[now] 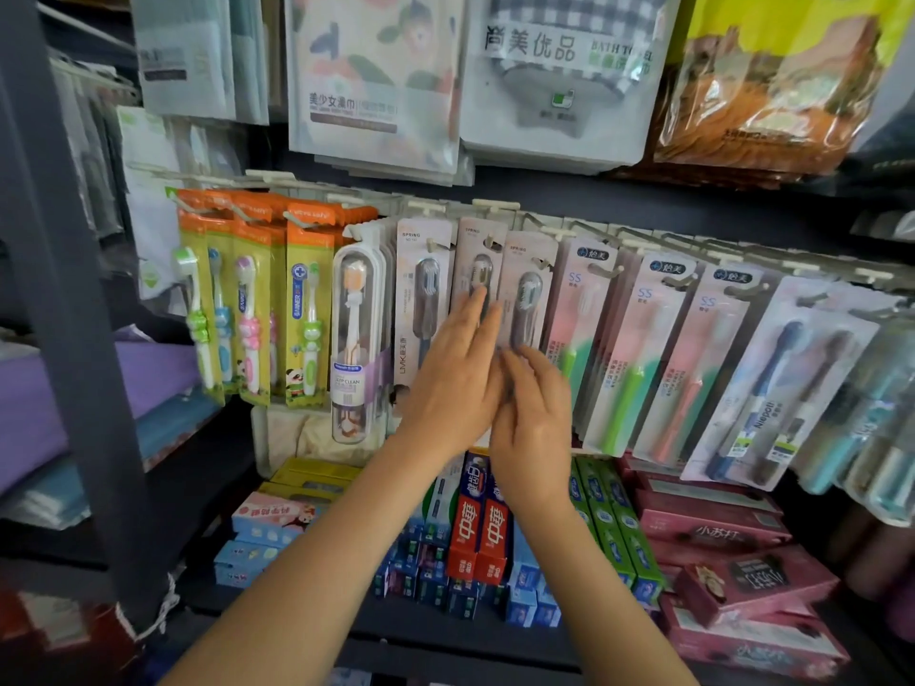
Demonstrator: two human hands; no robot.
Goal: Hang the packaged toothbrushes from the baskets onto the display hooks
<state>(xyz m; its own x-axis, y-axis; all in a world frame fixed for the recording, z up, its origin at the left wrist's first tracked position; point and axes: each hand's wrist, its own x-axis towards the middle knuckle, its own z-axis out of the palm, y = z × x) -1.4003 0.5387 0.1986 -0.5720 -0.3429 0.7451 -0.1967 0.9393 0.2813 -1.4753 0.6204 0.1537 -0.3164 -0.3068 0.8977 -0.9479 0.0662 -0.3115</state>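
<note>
A row of display hooks carries packaged toothbrushes. Three pale pink SPRING packs hang side by side: one on the left, a middle one and a right one. My left hand lies with straight fingers flat against the middle pack. My right hand is just below and right of it, fingers loosely bent at the lower part of the right SPRING pack; whether it pinches the pack I cannot tell. No basket is in view.
Orange-and-green children's brushes and a clear-cased brush hang to the left. SS packs and blue Niepott packs hang to the right. Toothpaste boxes fill the shelf below. Towel packs hang above. A dark upright post stands left.
</note>
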